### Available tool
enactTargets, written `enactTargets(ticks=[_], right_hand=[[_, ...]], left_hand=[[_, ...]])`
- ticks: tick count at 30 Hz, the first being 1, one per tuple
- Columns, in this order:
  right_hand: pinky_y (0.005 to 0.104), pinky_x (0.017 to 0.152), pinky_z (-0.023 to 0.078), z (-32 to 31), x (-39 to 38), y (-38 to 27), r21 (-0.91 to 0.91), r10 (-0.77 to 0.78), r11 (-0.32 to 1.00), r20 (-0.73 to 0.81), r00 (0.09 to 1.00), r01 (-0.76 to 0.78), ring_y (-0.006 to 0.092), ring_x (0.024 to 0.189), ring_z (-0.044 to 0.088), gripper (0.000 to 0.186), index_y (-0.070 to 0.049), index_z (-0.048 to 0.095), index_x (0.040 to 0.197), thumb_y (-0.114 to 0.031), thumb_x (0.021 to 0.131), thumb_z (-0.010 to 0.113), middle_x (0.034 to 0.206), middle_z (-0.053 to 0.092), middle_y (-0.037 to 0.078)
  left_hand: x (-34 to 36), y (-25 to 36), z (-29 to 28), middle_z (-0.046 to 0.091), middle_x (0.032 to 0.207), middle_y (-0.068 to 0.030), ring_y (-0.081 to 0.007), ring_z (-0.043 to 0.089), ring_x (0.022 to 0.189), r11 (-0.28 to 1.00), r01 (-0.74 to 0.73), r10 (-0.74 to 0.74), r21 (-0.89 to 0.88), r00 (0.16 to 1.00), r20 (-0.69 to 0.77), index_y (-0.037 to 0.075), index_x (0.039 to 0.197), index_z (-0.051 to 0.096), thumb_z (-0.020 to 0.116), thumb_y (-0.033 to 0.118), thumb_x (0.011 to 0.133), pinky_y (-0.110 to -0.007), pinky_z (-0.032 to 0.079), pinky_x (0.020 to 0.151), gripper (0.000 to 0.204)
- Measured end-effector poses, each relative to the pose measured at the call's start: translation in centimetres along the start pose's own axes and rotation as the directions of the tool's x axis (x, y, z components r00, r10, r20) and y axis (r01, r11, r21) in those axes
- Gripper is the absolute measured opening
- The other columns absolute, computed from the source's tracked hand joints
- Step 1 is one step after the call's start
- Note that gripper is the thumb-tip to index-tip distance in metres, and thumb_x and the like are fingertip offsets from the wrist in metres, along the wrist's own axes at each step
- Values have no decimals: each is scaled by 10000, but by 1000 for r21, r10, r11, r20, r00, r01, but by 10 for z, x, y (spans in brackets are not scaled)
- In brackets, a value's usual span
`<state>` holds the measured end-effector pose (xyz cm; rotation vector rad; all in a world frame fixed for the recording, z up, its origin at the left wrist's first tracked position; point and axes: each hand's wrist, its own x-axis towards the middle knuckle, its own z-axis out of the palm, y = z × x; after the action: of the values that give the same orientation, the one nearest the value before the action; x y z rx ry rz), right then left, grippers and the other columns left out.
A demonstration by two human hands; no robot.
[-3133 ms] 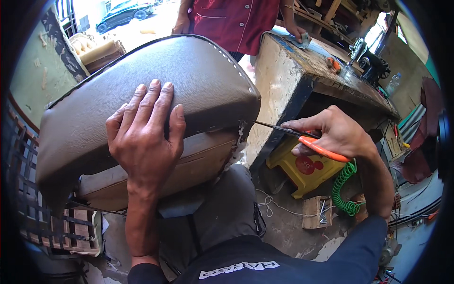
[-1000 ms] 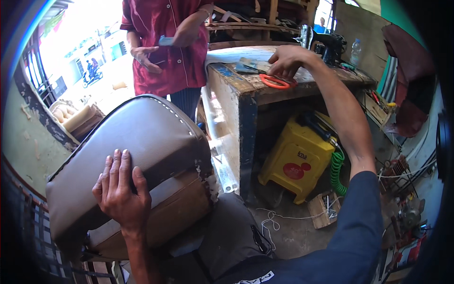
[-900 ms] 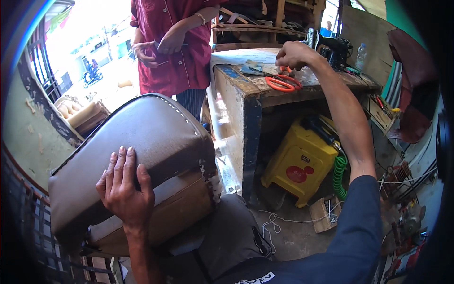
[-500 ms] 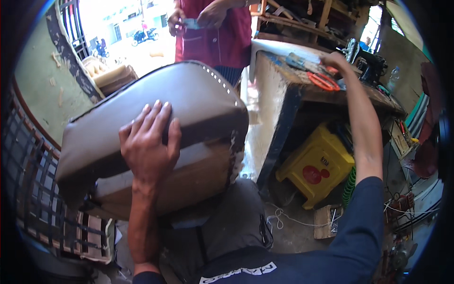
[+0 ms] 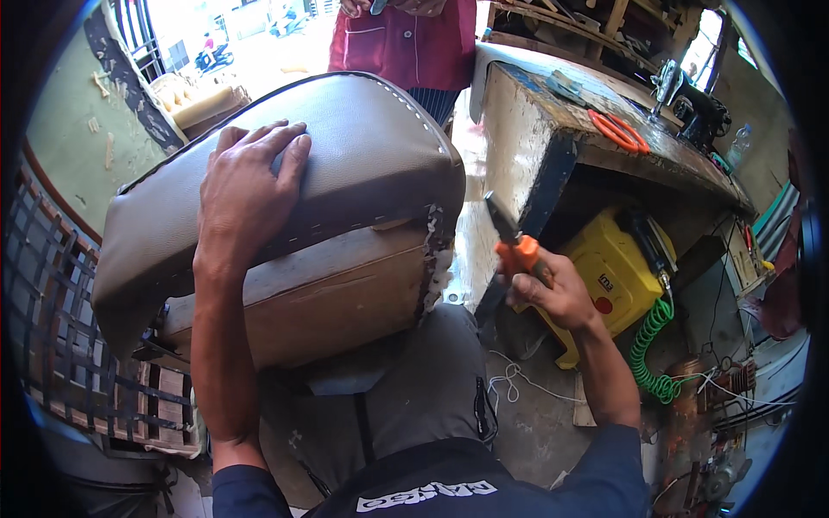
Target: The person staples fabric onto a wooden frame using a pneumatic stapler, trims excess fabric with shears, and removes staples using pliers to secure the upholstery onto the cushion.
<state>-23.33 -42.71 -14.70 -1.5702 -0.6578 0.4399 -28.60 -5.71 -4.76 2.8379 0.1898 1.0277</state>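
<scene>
A brown leather-like seat cushion (image 5: 363,129) leans across my lap. A row of pale staples or stitches runs along its far right edge, and its wooden underside (image 5: 337,289) faces me. My left hand (image 5: 250,177) rests on the upper cover with its fingers stretched out. To the right of the cushion, my right hand (image 5: 557,289) is closed around pliers (image 5: 515,246) with orange handles, whose dark jaws point up and left. The pliers are held in the air, apart from the cushion. Ragged white padding (image 5: 434,268) shows at the cushion's right corner.
At the right, a worn workbench (image 5: 535,129) carries orange-handled scissors (image 5: 619,131) and a sewing machine (image 5: 695,108). Beneath it stand a yellow plastic case (image 5: 604,259) and a green coiled hose (image 5: 649,350). A person in a red shirt (image 5: 401,47) stands beyond the cushion.
My right hand has come back from the bench top, now gripping the pliers beside the cushion. My left hand has shifted slightly up and left on the cover. The cushion appears higher in view.
</scene>
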Motion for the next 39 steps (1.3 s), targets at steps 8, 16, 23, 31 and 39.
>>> enactTargets(ticks=[8, 16, 23, 31, 39], right_hand=[[346, 951, 562, -18, 44, 23, -90, 133, 990, 273, 953, -112, 193, 1095, 688, 615, 33, 571, 1445, -377, 1006, 702, 1281, 694, 147], [327, 745, 570, -27, 61, 20, -84, 178, 983, 284, 942, -161, 165, 864, 696, 530, 26, 663, 1318, -401, 1005, 702, 1088, 728, 105], [398, 623, 534, -10, 73, 55, -816, -625, 360, 149, 766, 453, 308, 678, 641, 266, -42, 541, 785, -134, 835, 785, 773, 565, 115], [428, 586, 526, 0, 81, 103, -873, -829, 6, 268, 491, 487, 309, 733, 637, 295, -13, 585, 824, -197, 794, 814, 972, 593, 160], [358, 891, 564, 51, 9, 147, -325, -302, 924, -293, 907, 203, 258, 1038, 712, 336, 48, 682, 1234, -149, 964, 723, 1200, 694, 185]], left_hand=[[-2, 3, -5, 701, 1363, -79, -309, 578, 1221, 1000, -5, 5, 21, 1000, -8, 130, 1296, 742, 544, 375, 1037, -415, 417, 1128, 407], [-10, 11, 0, 702, 1361, -83, -303, 581, 1228, 995, -10, 15, 100, 999, -49, 119, 1297, 739, 530, 354, 1048, -410, 421, 1125, 401], [-16, 8, 4, 710, 1339, -90, -294, 594, 1204, 981, -74, 95, 176, 989, -111, 112, 1296, 735, 501, 335, 1066, -406, 458, 1079, 397], [-21, 10, 3, 721, 1320, -82, -286, 615, 1178, 971, -86, 122, 222, 981, -153, 100, 1274, 743, 511, 314, 1055, -411, 477, 1040, 384], [-47, 22, 22, 769, 1199, -54, -252, 665, 1096, 967, -101, 194, 235, 889, -415, 86, 1172, 780, 601, 202, 994, -382, 478, 987, 278]])
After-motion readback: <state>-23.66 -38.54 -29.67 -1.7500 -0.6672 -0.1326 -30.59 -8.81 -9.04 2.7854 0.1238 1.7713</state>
